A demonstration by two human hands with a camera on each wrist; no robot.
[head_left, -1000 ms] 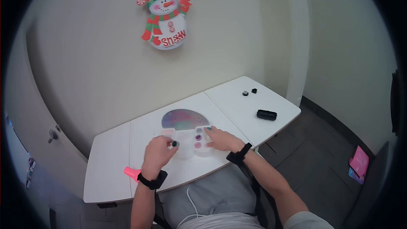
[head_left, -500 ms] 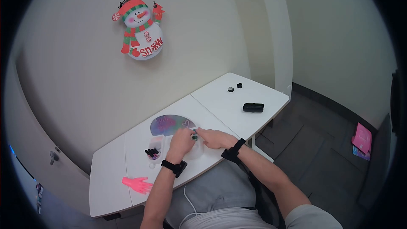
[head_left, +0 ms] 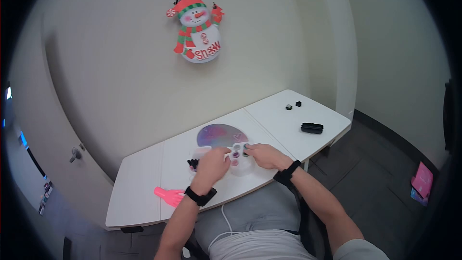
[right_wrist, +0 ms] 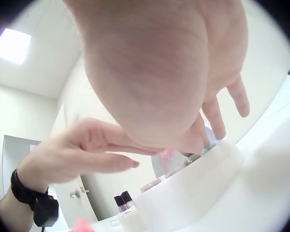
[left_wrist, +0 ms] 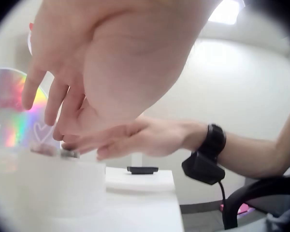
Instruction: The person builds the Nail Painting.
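A white holder with several small round pots in its top stands near the table's front edge. At its left side is my left hand, fingers loosely extended, nothing visible in its grasp. My right hand reaches in from the right, its fingertips touching the pots at that side, by a dark green pot. In the left wrist view the left hand hangs over the holder, partly covering the right hand. The right wrist view shows a pink pot in the holder.
Behind the holder stands an iridescent half-round plate. Dark-capped bottles are in a white tray left of it. A pink hand model lies front left. A black case and two small dark objects sit at the right.
The dark pot that my left hand held a second ago now sits in the holder. My left hand has drawn back left from over the holder. The right stays at the holder's right side.
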